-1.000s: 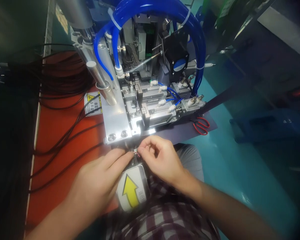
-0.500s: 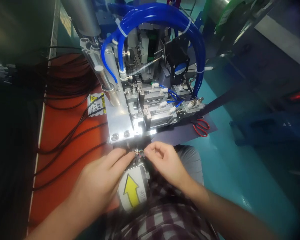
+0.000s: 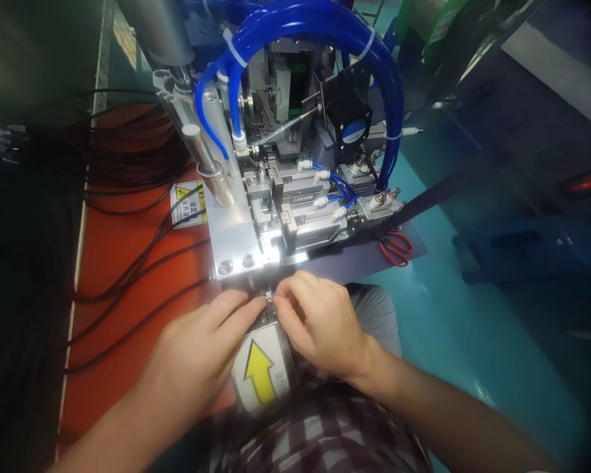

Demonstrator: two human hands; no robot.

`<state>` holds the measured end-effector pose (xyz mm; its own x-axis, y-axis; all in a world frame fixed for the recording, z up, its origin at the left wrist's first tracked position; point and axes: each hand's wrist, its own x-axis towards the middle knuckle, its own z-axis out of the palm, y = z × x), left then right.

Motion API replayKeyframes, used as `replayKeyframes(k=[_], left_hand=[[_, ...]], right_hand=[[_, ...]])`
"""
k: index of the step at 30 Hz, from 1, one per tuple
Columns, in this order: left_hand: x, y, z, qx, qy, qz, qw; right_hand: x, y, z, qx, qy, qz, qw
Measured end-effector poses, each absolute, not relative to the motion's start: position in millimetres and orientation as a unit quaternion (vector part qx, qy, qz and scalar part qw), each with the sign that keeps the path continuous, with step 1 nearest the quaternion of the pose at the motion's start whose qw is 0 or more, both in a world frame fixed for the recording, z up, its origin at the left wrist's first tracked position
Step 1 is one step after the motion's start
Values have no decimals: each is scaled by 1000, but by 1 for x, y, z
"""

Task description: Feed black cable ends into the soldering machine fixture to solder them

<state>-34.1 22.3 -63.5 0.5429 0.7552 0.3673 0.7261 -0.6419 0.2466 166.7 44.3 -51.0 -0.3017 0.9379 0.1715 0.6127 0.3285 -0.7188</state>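
Observation:
Both hands meet at a small bundle of thin wires (image 3: 269, 297) in front of the machine's metal plate. My left hand (image 3: 204, 338) pinches the bundle from the left, with thumb and forefinger closed. From the right, my right hand (image 3: 320, 322) pinches at the same wires; its fingertips almost touch those of the left. The wire ends are tiny and mostly covered by the fingers. Just below sits a metal block with a white label bearing a yellow arrow (image 3: 259, 371). Above the hands is the bright metal plate (image 3: 234, 240) with bolts.
Behind stands the machine with pneumatic cylinders (image 3: 310, 230) and an arch of blue air tubes (image 3: 305, 23). Black cables (image 3: 138, 263) run over the orange-red surface (image 3: 113, 348) at left. Red-handled scissors or snips (image 3: 396, 248) lie to the right of the machine.
My right hand has moved left, closing in on the wires beside my left fingertips. My left hand has stayed almost still. The view has shifted slightly.

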Motion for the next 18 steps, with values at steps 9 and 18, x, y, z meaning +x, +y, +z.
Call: replayKeyframes(k=[9,18], left_hand=[[-36,21,-69,871,434,226,33],[-34,22,-65,869,435,232,40]], right_hand=[[171,57,-42,-578,-536,578,208],[155,51,-43,-561,-675,369,307]])
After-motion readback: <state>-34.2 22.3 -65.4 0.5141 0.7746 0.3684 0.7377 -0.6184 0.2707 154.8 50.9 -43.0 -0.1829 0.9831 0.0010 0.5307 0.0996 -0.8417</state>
